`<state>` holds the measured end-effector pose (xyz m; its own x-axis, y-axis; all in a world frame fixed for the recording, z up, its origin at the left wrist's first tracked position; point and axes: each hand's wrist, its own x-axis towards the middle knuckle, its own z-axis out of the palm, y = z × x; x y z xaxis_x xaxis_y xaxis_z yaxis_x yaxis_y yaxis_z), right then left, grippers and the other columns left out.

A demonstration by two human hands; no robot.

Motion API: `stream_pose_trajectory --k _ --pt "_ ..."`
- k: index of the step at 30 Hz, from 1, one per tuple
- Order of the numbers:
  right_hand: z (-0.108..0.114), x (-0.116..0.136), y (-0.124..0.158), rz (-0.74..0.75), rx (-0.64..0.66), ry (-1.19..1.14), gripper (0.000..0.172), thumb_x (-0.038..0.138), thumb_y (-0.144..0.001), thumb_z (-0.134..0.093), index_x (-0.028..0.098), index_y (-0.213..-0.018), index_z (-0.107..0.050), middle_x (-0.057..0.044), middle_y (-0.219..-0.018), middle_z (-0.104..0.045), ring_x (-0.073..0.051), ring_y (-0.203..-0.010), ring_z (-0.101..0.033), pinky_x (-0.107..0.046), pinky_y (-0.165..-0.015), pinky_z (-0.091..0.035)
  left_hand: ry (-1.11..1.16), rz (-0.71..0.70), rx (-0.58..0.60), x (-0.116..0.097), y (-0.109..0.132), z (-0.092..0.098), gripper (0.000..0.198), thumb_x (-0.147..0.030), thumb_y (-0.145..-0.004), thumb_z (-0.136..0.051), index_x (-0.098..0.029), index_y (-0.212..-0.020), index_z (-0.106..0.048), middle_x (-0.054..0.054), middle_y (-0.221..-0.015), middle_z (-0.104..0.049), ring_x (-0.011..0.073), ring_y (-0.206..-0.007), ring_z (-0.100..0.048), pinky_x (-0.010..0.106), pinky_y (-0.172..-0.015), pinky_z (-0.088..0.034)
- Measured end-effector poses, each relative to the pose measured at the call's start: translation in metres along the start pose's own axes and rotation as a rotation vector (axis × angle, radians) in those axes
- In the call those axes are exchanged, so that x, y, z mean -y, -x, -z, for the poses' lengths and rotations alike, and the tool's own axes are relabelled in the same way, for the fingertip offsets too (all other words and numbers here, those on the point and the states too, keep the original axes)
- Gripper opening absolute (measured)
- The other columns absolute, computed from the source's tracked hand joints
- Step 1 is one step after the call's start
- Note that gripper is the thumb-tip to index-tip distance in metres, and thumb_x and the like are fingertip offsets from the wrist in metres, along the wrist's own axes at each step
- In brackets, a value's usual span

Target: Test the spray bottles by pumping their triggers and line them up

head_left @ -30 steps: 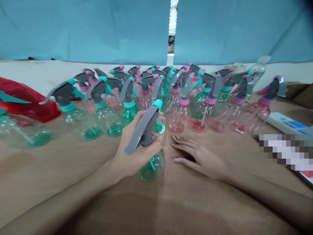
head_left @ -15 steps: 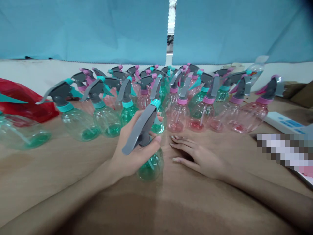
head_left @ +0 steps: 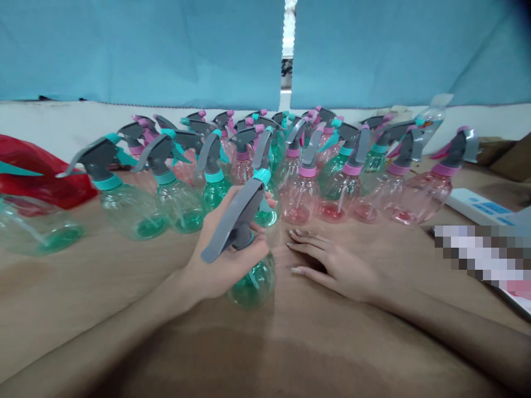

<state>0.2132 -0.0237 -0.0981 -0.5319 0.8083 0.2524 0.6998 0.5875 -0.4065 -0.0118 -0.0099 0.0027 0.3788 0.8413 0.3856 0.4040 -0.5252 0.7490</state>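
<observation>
My left hand [head_left: 224, 260] is wrapped round the neck of a green spray bottle [head_left: 252, 282] with a grey trigger head [head_left: 232, 220], which stands on the brown table [head_left: 103, 276] in front of me. My right hand [head_left: 332, 265] lies flat on the table just right of the bottle, fingers stretched out and holding nothing. Behind both hands stand several spray bottles in rows, green ones [head_left: 178, 204] towards the left and pink ones [head_left: 298, 193] towards the right.
A red plastic bag [head_left: 41, 177] lies at the far left. A white device with blue buttons [head_left: 485, 207] rests at the right edge, near a blurred patch. Blue curtains [head_left: 166, 50] hang behind the table.
The view and my left hand with the bottle drifted slightly left and down. My right hand stays flat on the table.
</observation>
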Motion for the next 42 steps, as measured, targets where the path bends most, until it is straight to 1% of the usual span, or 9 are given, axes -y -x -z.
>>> stream_pose_trajectory --k 7,11,19,28,31,34,36,39,42 --pt "0.0 0.0 0.0 0.009 -0.018 -0.004 0.053 0.052 -0.091 -0.047 0.022 -0.135 -0.05 -0.009 -0.142 -0.048 -0.027 -0.134 -0.04 -0.05 -0.109 -0.036 0.043 -0.017 0.015 -0.006 -0.002 0.003 0.038 -0.011 -0.06 -0.05 -0.025 -0.096 -0.049 0.001 -0.1 -0.063 0.0165 -0.072 -0.061 0.029 -0.069 -0.052" --pt "-0.001 0.0 0.0 0.006 -0.016 -0.003 0.053 0.052 -0.091 -0.047 0.023 -0.135 -0.05 -0.008 -0.142 -0.048 -0.027 -0.134 -0.041 -0.05 -0.109 -0.036 -0.03 -0.053 -0.004 -0.006 -0.001 0.004 0.033 -0.01 -0.061 -0.048 -0.024 -0.091 -0.049 0.0 -0.088 -0.06 0.0144 -0.066 -0.053 0.027 -0.062 -0.048" --pt "0.0 0.0 0.0 0.008 -0.01 -0.002 0.054 0.053 -0.091 -0.046 0.021 -0.134 -0.051 -0.009 -0.142 -0.049 -0.027 -0.133 -0.041 -0.05 -0.109 -0.036 -0.042 0.011 -0.004 -0.007 0.001 0.005 0.028 -0.009 -0.062 -0.048 -0.024 -0.086 -0.048 -0.004 -0.074 -0.055 0.0096 -0.049 -0.037 0.025 -0.049 -0.036" --pt "0.0 0.0 -0.001 0.013 -0.004 0.002 0.054 0.052 -0.091 -0.046 0.021 -0.135 -0.051 -0.009 -0.142 -0.048 -0.027 -0.134 -0.04 -0.049 -0.109 -0.036 -0.037 -0.03 -0.016 -0.003 0.0 0.003 0.03 -0.011 -0.065 -0.051 -0.024 -0.092 -0.052 0.0 -0.088 -0.064 0.0178 -0.077 -0.06 0.03 -0.072 -0.049" --pt "0.0 0.0 -0.001 0.007 0.009 0.017 0.056 0.053 -0.091 -0.045 0.019 -0.136 -0.05 -0.009 -0.143 -0.047 -0.026 -0.134 -0.04 -0.048 -0.11 -0.035 -0.052 -0.04 -0.023 -0.001 0.001 0.002 0.035 -0.01 -0.069 -0.052 -0.024 -0.101 -0.054 0.001 -0.097 -0.065 0.0193 -0.087 -0.061 0.03 -0.076 -0.05" --pt "0.0 -0.001 -0.001 0.004 0.017 0.02 0.057 0.053 -0.091 -0.045 0.018 -0.136 -0.049 -0.009 -0.143 -0.047 -0.026 -0.135 -0.039 -0.048 -0.11 -0.035 -0.063 0.007 -0.029 0.002 0.004 0.002 0.039 -0.016 -0.072 -0.055 -0.024 -0.11 -0.052 0.002 -0.097 -0.065 0.0178 -0.072 -0.062 0.03 -0.064 -0.05" --pt "0.0 -0.001 0.0 0.003 0.016 0.021 0.056 0.054 -0.091 -0.045 0.019 -0.136 -0.049 -0.009 -0.143 -0.047 -0.026 -0.135 -0.039 -0.048 -0.11 -0.035 -0.055 0.018 -0.041 0.004 0.004 0.001 0.041 -0.019 -0.072 -0.057 -0.025 -0.112 -0.051 0.003 -0.102 -0.065 0.0188 -0.073 -0.064 0.031 -0.062 -0.052" --pt "0.0 -0.001 0.0 0.001 0.02 0.037 0.056 0.054 -0.092 -0.044 0.019 -0.136 -0.049 -0.008 -0.144 -0.046 -0.025 -0.135 -0.038 -0.047 -0.111 -0.034 -0.059 -0.002 -0.069 0.005 0.003 0.0 0.043 -0.017 -0.071 -0.058 -0.027 -0.113 -0.051 0.002 -0.112 -0.064 0.0218 -0.092 -0.065 0.033 -0.077 -0.053" --pt "0.0 0.0 0.0 0.001 0.023 0.036 0.056 0.053 -0.092 -0.044 0.018 -0.136 -0.049 -0.009 -0.144 -0.046 -0.025 -0.135 -0.038 -0.047 -0.111 -0.034 -0.037 -0.007 -0.062 0.003 0.001 0.0 0.045 -0.016 -0.071 -0.057 -0.028 -0.114 -0.05 0.001 -0.119 -0.062 0.0205 -0.095 -0.065 0.032 -0.082 -0.053"
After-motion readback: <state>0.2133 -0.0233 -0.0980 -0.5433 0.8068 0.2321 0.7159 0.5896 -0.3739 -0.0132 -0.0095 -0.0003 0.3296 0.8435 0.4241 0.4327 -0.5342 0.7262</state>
